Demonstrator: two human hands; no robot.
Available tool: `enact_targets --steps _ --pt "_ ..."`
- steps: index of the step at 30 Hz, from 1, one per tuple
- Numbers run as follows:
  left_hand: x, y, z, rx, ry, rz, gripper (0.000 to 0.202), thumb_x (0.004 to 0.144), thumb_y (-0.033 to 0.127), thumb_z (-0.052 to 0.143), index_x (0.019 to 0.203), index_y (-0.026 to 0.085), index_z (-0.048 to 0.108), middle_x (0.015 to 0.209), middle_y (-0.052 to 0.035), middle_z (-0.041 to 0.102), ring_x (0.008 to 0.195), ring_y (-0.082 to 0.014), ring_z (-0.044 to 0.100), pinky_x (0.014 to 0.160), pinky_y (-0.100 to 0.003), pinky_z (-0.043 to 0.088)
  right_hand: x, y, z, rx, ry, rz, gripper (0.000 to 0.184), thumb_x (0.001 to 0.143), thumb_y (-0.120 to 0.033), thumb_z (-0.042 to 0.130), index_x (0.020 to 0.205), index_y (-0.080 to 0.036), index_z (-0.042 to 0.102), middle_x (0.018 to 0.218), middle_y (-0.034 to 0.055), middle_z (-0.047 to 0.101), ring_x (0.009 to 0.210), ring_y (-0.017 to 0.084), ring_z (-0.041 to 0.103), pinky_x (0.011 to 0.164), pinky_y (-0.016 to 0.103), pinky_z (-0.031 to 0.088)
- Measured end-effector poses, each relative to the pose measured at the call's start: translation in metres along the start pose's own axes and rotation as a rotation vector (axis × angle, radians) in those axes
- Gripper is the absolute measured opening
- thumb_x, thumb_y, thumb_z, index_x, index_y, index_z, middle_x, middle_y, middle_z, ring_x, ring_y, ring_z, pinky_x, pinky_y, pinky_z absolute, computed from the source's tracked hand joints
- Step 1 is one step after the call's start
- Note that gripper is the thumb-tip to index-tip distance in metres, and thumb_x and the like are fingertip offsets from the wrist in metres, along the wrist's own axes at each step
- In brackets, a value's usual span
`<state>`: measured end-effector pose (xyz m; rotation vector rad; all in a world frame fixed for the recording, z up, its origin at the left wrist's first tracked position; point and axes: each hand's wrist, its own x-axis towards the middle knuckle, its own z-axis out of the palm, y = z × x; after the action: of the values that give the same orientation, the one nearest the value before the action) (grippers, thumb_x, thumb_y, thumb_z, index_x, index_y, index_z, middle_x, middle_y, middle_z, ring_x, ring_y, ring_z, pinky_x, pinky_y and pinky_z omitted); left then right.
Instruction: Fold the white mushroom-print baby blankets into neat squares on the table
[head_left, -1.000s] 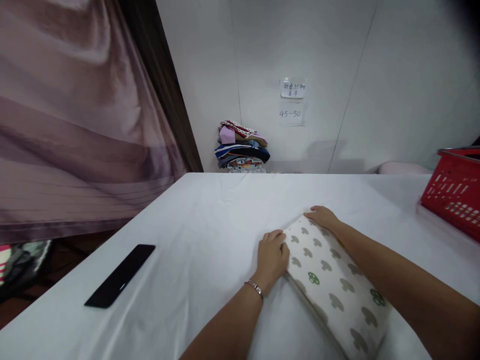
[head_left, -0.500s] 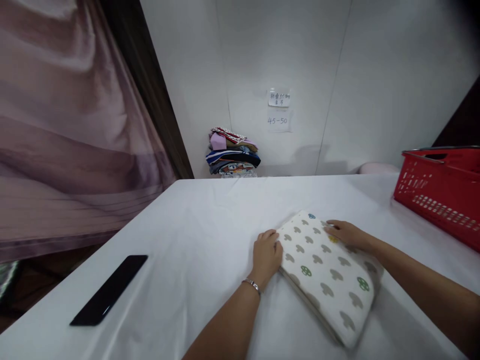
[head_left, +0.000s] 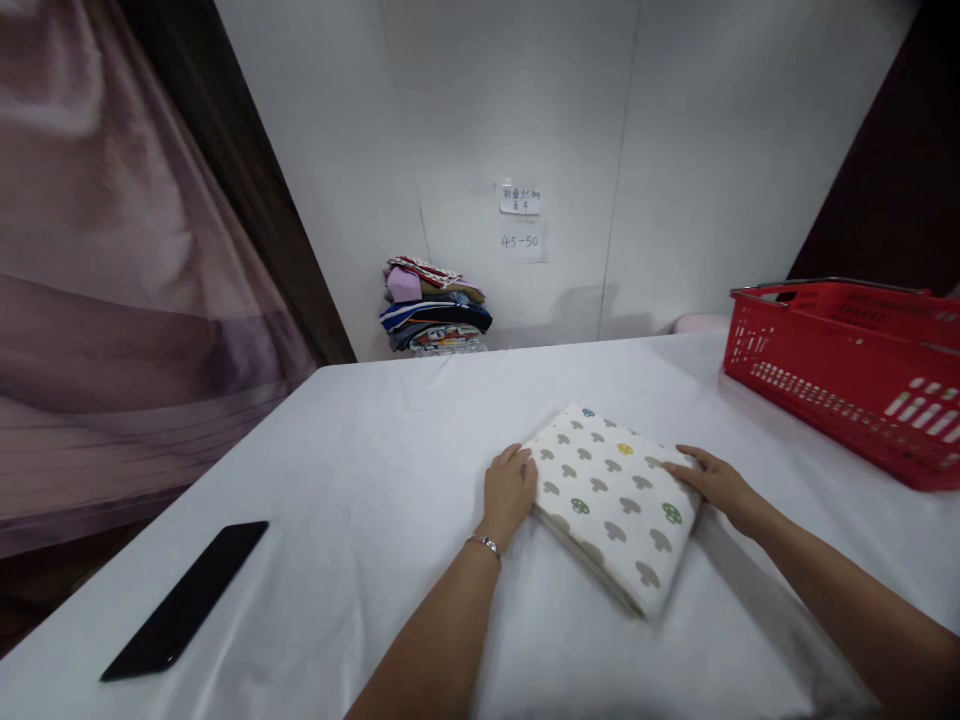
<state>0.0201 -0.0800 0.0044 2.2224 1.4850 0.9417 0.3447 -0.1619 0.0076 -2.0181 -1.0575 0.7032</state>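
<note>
A folded white cloth, printed with grey mushroom shapes and a few green, yellow and blue ones, lies at an angle on the white-covered table. My left hand grips its left corner, the fingers curled against the edge; a silver bracelet is on that wrist. At the opposite, right corner, my right hand holds the cloth with one digit laid over the top and another stretched along the far side. The parts of the fingers under the cloth are hidden.
A black phone-like slab lies at the table's left. The red plastic basket stands at the right. Behind the far edge is a stack of folded fabrics against the wall, near paper notes. A pink curtain hangs at left.
My right hand has moved from the cloth's upper side to its right corner. My left hand stays at the left corner. The view has turned right, showing more of the basket.
</note>
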Motion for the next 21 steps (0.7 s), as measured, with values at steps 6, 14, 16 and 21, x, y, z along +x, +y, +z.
enact_targets --steps 6,14,16,21 --pt "-0.023 0.028 -0.002 -0.144 -0.122 0.021 0.031 0.089 0.034 0.037 0.092 0.025 0.067 0.101 -0.0018 0.058 0.09 -0.0142 0.056 0.082 -0.027 0.044 0.047 -0.023 -0.015 -0.163 0.176 -0.125 0.065 0.076 -0.043 0.053 0.131 -0.009 0.041 0.117 0.0183 0.058 0.1 0.028 0.06 0.081 0.037 0.049" --pt "-0.03 0.035 -0.001 -0.186 -0.199 0.071 0.028 0.088 0.035 0.039 0.092 0.028 0.066 0.097 -0.0004 0.054 0.085 -0.0129 0.057 0.074 -0.024 0.045 0.038 -0.059 0.026 -0.372 0.019 -0.476 0.041 0.078 -0.03 0.051 0.115 -0.015 0.057 0.132 0.0122 0.048 0.126 0.027 0.037 0.104 0.038 0.027" --pt "-0.028 0.034 -0.001 -0.191 -0.195 0.068 0.027 0.088 0.034 0.04 0.093 0.028 0.066 0.098 -0.0004 0.054 0.085 -0.0129 0.057 0.074 -0.023 0.045 0.029 -0.071 0.045 -0.384 -0.071 -0.538 0.031 0.081 -0.031 0.047 0.105 -0.021 0.062 0.119 0.0063 0.06 0.112 0.024 0.051 0.096 0.033 0.037" --pt "-0.03 0.033 -0.001 -0.215 -0.189 0.077 0.028 0.088 0.034 0.039 0.093 0.028 0.065 0.098 -0.0003 0.054 0.085 -0.013 0.056 0.075 -0.024 0.044 0.031 -0.107 0.08 -0.43 -0.186 -0.521 0.028 0.083 -0.031 0.04 0.088 -0.021 0.066 0.076 0.0019 0.069 0.068 0.017 0.063 0.066 0.025 0.045"
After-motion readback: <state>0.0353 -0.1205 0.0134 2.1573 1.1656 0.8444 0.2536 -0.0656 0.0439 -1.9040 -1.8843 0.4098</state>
